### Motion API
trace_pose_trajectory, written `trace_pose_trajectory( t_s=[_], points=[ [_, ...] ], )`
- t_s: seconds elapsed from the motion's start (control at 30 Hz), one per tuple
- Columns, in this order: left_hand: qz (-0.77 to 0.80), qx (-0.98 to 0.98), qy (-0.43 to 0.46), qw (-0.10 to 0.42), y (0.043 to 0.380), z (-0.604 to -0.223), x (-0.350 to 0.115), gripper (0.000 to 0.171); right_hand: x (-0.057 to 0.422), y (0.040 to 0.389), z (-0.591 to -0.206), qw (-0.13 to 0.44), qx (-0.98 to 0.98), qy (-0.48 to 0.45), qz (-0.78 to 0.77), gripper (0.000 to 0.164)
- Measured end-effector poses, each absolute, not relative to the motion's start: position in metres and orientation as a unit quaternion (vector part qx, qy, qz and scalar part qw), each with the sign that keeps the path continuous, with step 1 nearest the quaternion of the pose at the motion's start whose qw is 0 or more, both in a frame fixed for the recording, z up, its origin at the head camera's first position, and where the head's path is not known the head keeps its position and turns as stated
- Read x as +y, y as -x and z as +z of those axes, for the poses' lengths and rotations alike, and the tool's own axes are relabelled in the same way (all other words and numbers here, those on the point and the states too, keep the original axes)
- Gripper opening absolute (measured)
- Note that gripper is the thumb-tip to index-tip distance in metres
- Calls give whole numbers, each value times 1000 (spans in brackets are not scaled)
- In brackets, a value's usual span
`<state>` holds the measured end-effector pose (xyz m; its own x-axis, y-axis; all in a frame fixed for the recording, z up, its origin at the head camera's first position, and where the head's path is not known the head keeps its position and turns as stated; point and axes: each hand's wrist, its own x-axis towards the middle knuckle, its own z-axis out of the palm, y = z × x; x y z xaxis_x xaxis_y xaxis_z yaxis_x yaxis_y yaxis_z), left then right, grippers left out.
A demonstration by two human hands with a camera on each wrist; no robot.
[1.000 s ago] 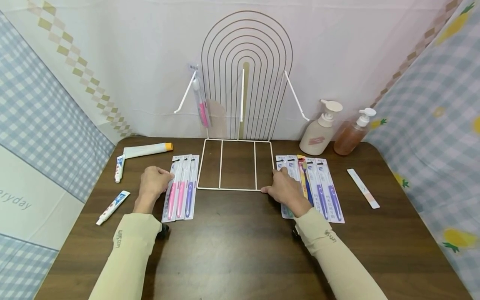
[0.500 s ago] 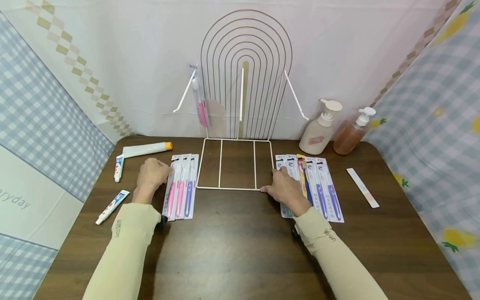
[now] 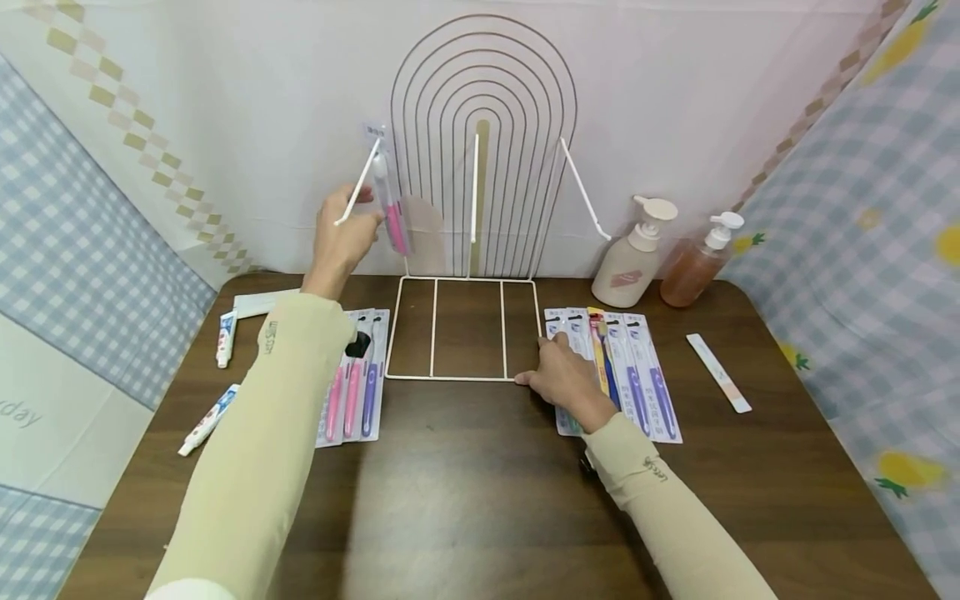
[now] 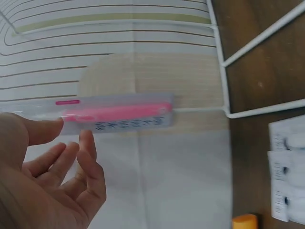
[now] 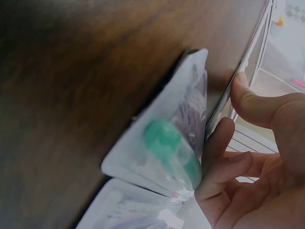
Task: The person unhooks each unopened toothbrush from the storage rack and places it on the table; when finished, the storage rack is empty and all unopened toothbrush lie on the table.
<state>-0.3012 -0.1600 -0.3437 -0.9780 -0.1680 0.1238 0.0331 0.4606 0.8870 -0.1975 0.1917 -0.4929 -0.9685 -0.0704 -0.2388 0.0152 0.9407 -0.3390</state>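
Note:
A packaged pink toothbrush (image 3: 395,225) hangs on the left hook (image 3: 360,179) of a white wire rack (image 3: 450,378). Just left of it is my left hand (image 3: 341,237), behind the hook. In the left wrist view its thumb is at the edge of the toothbrush pack (image 4: 119,113), and the other fingers curl loosely with nothing between them. My right hand (image 3: 564,379) holds the front right corner of the rack's base, its thumb on the wire. Under that hand lie packaged toothbrushes, one with a green handle (image 5: 164,138), partly hidden.
Packaged toothbrushes (image 3: 367,400) lie left of the rack, partly under the left sleeve. Toothpaste tubes (image 3: 208,419) lie farther left. At the back right stand a cream pump bottle (image 3: 626,267) and an amber one (image 3: 693,271). A slim white packet (image 3: 717,372) lies right.
My left hand has risen from beside the left toothbrushes to the hanging pink toothbrush. My right hand has stayed on the rack's corner. The head view has shifted slightly.

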Motion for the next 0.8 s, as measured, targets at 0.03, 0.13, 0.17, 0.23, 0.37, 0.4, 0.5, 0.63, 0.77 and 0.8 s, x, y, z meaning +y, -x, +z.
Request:
trace_pose_trajectory(
  t_s=[0.03,0.13,0.17,0.23,0.37,0.4,0.5,0.63,0.77,0.8],
  points=[
    [-530,-842,-34,98,310,-342,-159,52,192,198,-496,123,977,15,-171,96],
    [-547,-831,-26,98,321,-334,-157,48,194,200,-501,122,978,19,-168,97],
    [-548,-830,-25,99,322,-333,-157,47,195,201,-502,123,978,19,-169,97],
    [-542,-834,-22,104,318,-327,-154,43,194,200,-501,122,978,19,-169,98],
    [-530,-839,-22,119,309,-318,-151,30,193,198,-496,120,978,13,-173,98],
    [-529,-839,-25,122,308,-317,-151,26,192,197,-495,119,978,13,-172,97],
    [-527,-839,-29,135,305,-315,-151,20,192,196,-493,119,978,13,-174,96],
    [-535,-832,-27,145,303,-315,-151,18,192,197,-492,122,978,18,-171,95],
    [-555,-820,-9,138,300,-315,-147,19,193,200,-495,123,978,19,-168,95],
    [-555,-821,-2,135,299,-316,-145,19,194,200,-496,123,978,18,-168,95]
  ],
)
